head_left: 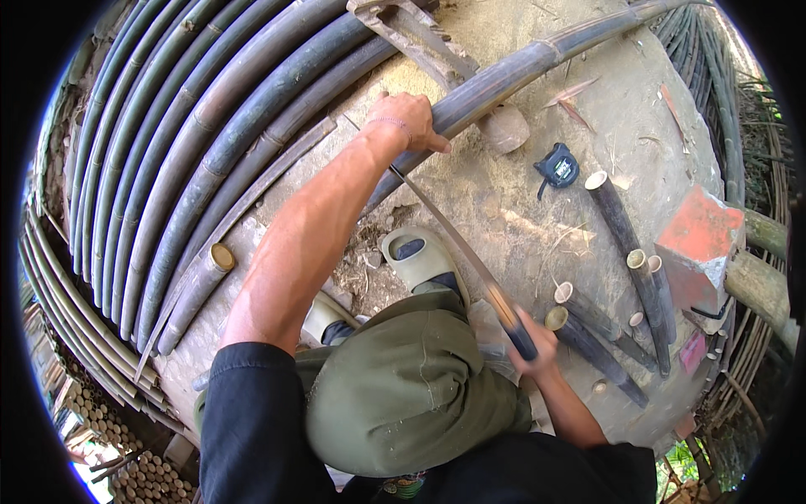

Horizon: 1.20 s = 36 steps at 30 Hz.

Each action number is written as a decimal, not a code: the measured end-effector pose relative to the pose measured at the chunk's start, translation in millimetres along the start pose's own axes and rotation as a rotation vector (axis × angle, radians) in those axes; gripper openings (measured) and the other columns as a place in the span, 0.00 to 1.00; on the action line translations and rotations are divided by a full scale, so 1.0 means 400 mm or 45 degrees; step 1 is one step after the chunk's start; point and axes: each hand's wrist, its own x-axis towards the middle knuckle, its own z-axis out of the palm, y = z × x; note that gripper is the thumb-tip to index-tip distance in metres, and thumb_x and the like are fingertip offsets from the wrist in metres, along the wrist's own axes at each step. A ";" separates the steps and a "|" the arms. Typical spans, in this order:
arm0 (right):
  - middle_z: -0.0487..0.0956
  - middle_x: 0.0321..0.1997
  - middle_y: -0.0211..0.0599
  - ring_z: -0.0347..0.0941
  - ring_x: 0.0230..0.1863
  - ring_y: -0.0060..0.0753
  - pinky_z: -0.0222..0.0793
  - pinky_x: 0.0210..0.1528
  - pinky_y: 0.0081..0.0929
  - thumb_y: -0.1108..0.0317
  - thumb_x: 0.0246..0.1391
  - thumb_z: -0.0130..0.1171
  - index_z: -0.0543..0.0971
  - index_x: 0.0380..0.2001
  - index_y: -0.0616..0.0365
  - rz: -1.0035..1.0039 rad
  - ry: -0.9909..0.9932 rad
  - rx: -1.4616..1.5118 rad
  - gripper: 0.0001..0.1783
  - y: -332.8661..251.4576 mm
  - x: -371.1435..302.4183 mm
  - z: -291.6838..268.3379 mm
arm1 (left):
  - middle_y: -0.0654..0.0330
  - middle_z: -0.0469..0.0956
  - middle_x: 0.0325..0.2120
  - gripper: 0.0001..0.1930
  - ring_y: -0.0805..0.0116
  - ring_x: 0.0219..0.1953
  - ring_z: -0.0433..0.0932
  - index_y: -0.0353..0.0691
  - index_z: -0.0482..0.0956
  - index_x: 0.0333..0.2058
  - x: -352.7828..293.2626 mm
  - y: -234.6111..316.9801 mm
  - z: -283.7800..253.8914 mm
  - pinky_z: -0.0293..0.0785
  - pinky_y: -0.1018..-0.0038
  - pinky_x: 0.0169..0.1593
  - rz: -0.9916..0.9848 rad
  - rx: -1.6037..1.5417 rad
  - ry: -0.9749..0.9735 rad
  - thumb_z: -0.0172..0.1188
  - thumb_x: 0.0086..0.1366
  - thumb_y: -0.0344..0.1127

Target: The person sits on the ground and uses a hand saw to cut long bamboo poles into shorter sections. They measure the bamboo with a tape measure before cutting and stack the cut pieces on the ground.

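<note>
My left hand (410,123) presses down on a thick dark bamboo pole (504,80), its thumb along the side and its other fingers over the top. The pole slants from the upper right down toward my feet. Closed around a dark handle, my right hand (537,343) holds a hand saw beside my knee. The saw's long, narrow blade (445,223) reaches up and left to the pole, crossing it just below my left hand. Whether the teeth are in a cut cannot be seen. Some blur shows at the saw handle.
Long bamboo poles (243,92) lie side by side on the left. A notched wooden piece (420,42) and a rounded block (505,128) sit by the pole. Right of them are a tape measure (558,169), short bamboo lengths (621,218) and a red-topped block (701,244).
</note>
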 end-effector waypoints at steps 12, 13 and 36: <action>0.81 0.29 0.52 0.80 0.26 0.49 0.77 0.32 0.36 0.77 0.31 0.59 0.77 0.50 0.75 -0.155 -0.042 -0.229 0.34 -0.034 -0.099 -0.155 | 0.45 0.83 0.40 0.21 0.52 0.41 0.84 0.31 0.79 0.45 0.001 0.039 0.074 0.80 0.64 0.49 -0.125 -0.277 0.211 0.61 0.54 0.36; 0.81 0.29 0.52 0.80 0.26 0.49 0.77 0.32 0.36 0.77 0.31 0.59 0.77 0.50 0.75 -0.108 -0.070 -0.294 0.34 -0.058 -0.143 -0.190 | 0.43 0.82 0.38 0.22 0.51 0.38 0.84 0.28 0.77 0.45 -0.012 0.041 0.089 0.81 0.63 0.46 -0.139 -0.346 0.246 0.61 0.53 0.37; 0.71 0.49 0.46 0.68 0.52 0.52 0.64 0.56 0.47 0.72 0.35 0.69 0.63 0.67 0.55 0.091 -0.739 -1.140 0.50 0.130 -0.128 -0.115 | 0.49 0.77 0.44 0.34 0.49 0.50 0.75 0.36 0.72 0.52 -1.210 -0.716 0.513 0.70 0.59 0.55 -0.727 0.033 0.649 0.68 0.41 0.29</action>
